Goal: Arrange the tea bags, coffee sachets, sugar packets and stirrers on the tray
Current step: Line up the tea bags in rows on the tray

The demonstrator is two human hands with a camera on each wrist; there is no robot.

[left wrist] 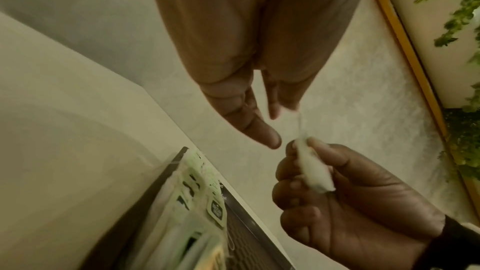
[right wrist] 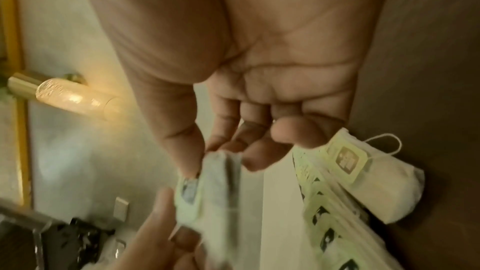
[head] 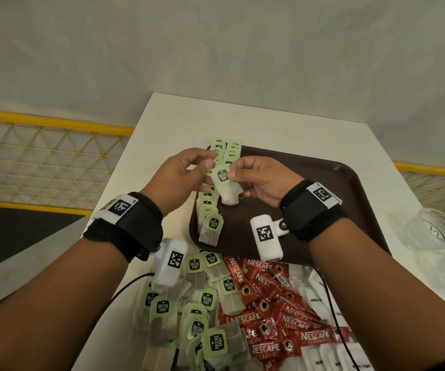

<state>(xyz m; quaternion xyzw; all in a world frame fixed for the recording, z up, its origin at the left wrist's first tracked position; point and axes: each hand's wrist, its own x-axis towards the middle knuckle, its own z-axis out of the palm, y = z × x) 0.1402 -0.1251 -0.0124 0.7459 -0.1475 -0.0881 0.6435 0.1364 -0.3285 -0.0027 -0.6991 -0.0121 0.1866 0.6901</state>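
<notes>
I hold one tea bag (head: 225, 187) with a green tag above the left part of the brown tray (head: 309, 188). My right hand (head: 233, 171) pinches it at the top between thumb and forefinger (right wrist: 215, 159). My left hand (head: 208, 159) is close beside it, and its fingertips (left wrist: 292, 104) hold the bag's string. A row of overlapping tea bags (head: 210, 220) lies along the tray's left edge. Loose tea bags (head: 197, 311), red coffee sachets (head: 269, 298) and white sugar packets (head: 315, 290) lie piled on the table in front of the tray. I see no stirrers.
The white table (head: 242, 119) ends just beyond the tray, with a yellow mesh railing (head: 55, 124) behind. Clear glass dishes (head: 430, 231) stand at the tray's right. A dark cable (head: 331, 303) runs over the sugar packets.
</notes>
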